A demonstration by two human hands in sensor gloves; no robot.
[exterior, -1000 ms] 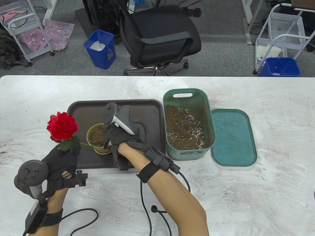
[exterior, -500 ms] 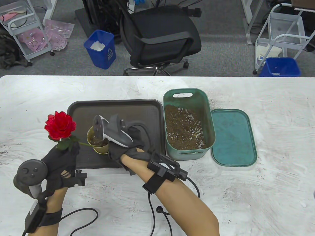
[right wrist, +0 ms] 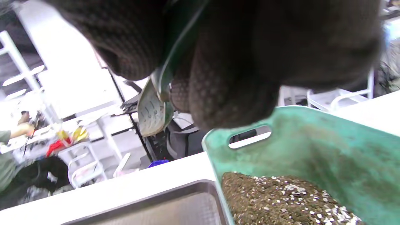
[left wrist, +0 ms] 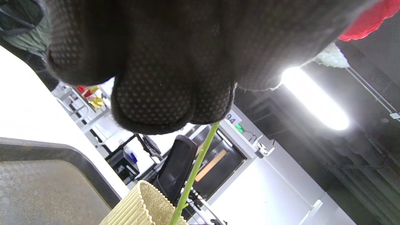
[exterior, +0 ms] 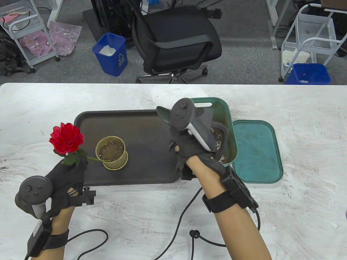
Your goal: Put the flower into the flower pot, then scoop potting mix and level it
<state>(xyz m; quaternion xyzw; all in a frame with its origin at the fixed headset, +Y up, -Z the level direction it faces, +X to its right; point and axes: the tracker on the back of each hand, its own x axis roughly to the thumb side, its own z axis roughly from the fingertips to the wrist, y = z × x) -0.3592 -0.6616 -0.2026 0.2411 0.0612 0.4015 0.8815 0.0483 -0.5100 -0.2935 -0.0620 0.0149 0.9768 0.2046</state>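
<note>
A red rose [exterior: 66,138] leans left of the ribbed gold pot [exterior: 115,159], its green stem [left wrist: 197,165] running down into the pot [left wrist: 137,206]. My left hand [exterior: 74,166] pinches the stem just under the bloom. The pot holds some brown mix and stands on the dark tray [exterior: 146,168]. My right hand [exterior: 187,146] hovers over the left rim of the green bin [exterior: 229,116], gripping a small green scoop [right wrist: 151,114] whose blade [exterior: 162,112] points away from me. The potting mix [right wrist: 275,200] in the bin is brown with white flecks.
The bin's green lid [exterior: 254,151] lies flat to its right. Glove cables [exterior: 176,233] trail over the white table near its front edge. Behind the table stand an office chair [exterior: 176,40] and a blue waste bin [exterior: 111,54].
My right hand has lifted off the pot and swung right across the tray to the bin, carrying the scoop. The left hand and rose have barely moved.
</note>
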